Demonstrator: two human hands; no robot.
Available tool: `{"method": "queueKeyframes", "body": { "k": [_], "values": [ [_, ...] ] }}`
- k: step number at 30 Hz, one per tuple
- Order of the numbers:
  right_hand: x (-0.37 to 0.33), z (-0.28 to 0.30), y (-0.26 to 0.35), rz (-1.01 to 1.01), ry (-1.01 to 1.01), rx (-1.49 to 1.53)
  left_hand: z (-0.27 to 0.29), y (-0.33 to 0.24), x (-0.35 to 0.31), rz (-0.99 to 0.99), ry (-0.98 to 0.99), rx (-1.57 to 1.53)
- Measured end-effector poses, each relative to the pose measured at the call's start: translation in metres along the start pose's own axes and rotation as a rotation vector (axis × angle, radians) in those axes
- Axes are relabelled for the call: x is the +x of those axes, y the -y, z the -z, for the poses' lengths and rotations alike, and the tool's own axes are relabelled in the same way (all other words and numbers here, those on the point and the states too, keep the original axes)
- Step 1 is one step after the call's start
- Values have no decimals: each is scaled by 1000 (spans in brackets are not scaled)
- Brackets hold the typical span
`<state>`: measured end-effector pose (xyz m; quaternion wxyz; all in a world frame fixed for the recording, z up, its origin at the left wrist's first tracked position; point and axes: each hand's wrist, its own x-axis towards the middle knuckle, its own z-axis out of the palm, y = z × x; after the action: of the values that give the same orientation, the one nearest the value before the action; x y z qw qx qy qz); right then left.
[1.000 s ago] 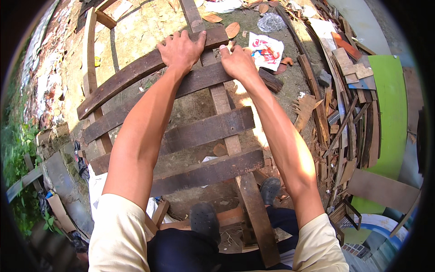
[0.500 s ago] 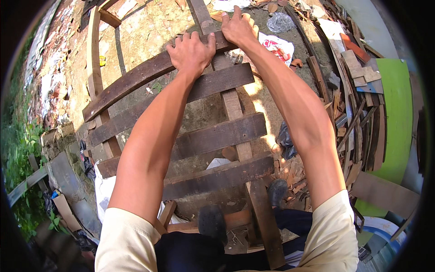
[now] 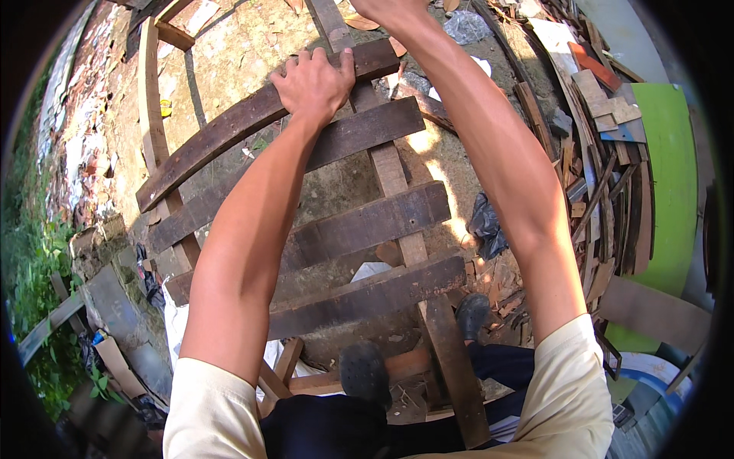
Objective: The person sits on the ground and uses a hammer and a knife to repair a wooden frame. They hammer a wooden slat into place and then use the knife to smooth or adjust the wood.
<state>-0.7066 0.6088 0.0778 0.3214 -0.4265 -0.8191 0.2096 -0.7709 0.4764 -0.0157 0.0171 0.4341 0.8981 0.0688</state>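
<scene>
A frame of two long wooden rails [image 3: 388,168] with dark wooden crosspieces lies in front of me. My left hand [image 3: 315,86] presses on the farthest dark wooden slat [image 3: 233,136], its fingers curled over the far edge near the right end. That slat crosses both rails at a slight slant. Past its right end, my right hand [image 3: 391,6] is stretched far forward, mostly cut off by the top of the picture. Its fingers are out of sight, so anything in them is hidden. Nearer crosspieces [image 3: 367,220] lie on the same rails, partly behind my left forearm.
Scrap boards [image 3: 612,176] are heaped along the right, beside a green panel [image 3: 669,176]. A black plastic bag [image 3: 487,224] lies right of the frame, and clear plastic [image 3: 466,27] lies farther off. My shoes [image 3: 364,375] are by the near crosspieces. Plants [image 3: 38,283] edge the left.
My right hand has left the end of the far slat and moved forward, out toward the top edge. The left hand stays on the slat.
</scene>
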Motion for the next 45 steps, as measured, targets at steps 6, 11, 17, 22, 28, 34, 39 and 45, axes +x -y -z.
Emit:
{"method": "queueKeyframes", "body": {
  "k": [6, 11, 17, 22, 28, 34, 39, 45],
  "values": [
    [-29, -48, -59, -273, 214, -38, 3, 7, 22, -73, 154, -142],
    [-25, -52, -76, -187, 176, -132, 4, 5, 35, -141, 360, -139],
    [5, -25, -4, 76, -44, -114, -1, 17, 19, -152, 200, -123],
    [-21, -31, -73, -353, 323, 103, -2, 2, 5, -252, 29, -90],
    [-34, -45, -73, -168, 40, -31, -3, -6, 0, -213, -50, -31],
    [-50, -43, -52, -133, 225, -145, -3, 11, -2, -198, -61, 40],
    [-102, -24, -83, -24, 198, -53, 4, -12, -1, -220, 4, 43],
    [-203, 52, -64, -345, 584, -65, -11, 4, 3, -226, -67, 133]
  ]
}}
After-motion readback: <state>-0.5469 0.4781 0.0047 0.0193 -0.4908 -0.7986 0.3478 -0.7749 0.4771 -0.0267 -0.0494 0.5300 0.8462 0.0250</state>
